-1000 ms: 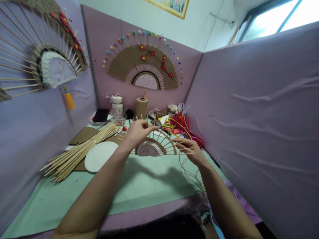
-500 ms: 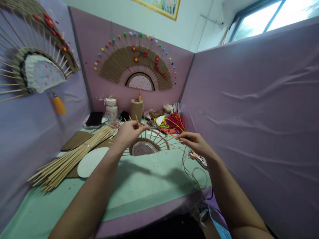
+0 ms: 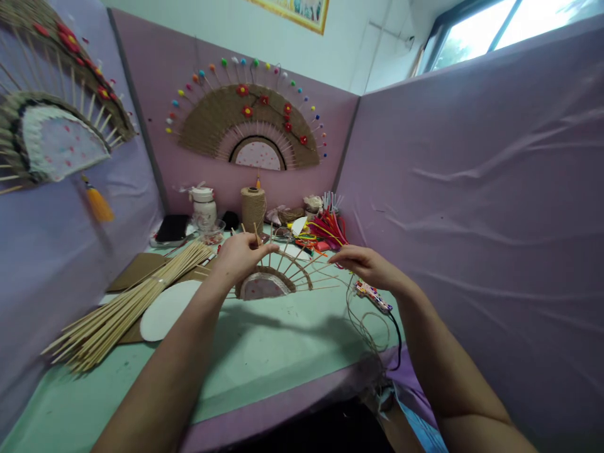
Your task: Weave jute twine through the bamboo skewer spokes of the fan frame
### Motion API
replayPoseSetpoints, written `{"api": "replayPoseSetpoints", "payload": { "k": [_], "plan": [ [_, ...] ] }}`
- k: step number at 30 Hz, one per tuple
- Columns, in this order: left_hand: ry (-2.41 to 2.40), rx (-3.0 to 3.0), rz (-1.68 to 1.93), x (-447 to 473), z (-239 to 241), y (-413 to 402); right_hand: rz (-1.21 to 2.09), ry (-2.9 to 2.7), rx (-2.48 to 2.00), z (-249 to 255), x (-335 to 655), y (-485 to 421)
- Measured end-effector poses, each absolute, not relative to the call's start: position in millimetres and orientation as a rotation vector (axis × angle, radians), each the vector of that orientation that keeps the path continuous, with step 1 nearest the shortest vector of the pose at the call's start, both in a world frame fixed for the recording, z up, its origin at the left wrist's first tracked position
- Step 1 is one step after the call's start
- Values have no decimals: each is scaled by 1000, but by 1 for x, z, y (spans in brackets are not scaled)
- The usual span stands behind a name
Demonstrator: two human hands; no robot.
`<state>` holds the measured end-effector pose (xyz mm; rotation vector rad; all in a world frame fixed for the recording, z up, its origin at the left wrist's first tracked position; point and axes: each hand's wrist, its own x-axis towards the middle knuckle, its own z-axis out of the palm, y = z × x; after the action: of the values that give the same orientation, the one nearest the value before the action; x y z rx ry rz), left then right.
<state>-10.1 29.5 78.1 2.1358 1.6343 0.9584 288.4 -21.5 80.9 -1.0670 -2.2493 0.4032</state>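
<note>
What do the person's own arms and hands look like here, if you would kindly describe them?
The left arm and right arm are bare, with no sleeves in view. The left hand and right hand are ungloved, and neither wrist shows a watch or bracelet.

A white bottle stands upright; a picture hangs above (partly cropped).

Pale green-topped desk carries brown cylindrical twine spool at back, pale wooden stick bundle left, loose thin tan twine right.
</note>
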Motion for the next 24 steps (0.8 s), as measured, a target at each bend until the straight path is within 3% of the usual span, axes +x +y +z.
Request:
{"api": "replayPoseSetpoints", "payload": {
  "k": [11,24],
  "plan": [
    [1654,2143,935,-10,78,29,78,-2230,-1039,78,282,-37],
    [1484,1940,1068,-13,82,24,797,-1786,-1044,52,294,-27]
  ]
}}
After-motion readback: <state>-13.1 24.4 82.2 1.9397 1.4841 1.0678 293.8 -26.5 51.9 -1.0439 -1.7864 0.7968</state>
